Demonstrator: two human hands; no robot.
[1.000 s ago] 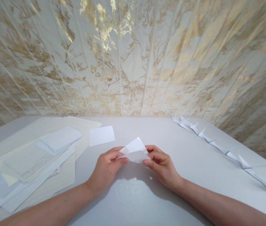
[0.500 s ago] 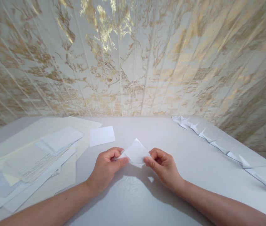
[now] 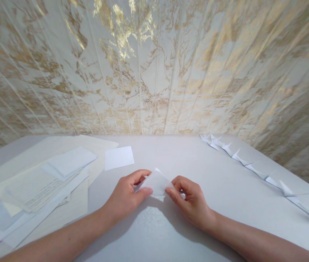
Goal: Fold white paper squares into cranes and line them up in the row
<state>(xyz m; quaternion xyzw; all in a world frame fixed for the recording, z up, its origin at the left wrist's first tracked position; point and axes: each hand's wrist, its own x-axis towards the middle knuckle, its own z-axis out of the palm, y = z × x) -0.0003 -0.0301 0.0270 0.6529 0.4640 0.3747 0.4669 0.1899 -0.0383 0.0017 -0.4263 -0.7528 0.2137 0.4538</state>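
Note:
A small folded white paper [image 3: 157, 183], its pointed corner facing away from me, is held between my two hands above the table. My left hand [image 3: 131, 191] grips its left side, thumb in front and fingers behind. At the right edge my right hand [image 3: 190, 198] pinches it between thumb and curled fingers. The paper's underside and part of its side corners are hidden by my fingers. Just beyond my left hand lies a flat white square of paper [image 3: 119, 158].
A row of folded paper cranes [image 3: 285, 189] runs along the right edge of the pale table [image 3: 154, 240]. On the left lie overlapping sheets [image 3: 39, 193], some with printed lines, with a stack of white paper [image 3: 72, 161] on top. Gold-patterned curtain-like material [image 3: 154, 72] rises behind.
The folded paper has come slightly lower and nearer to me. My left hand has shifted right, its fingers now higher along the paper's edge; the hands are closer together.

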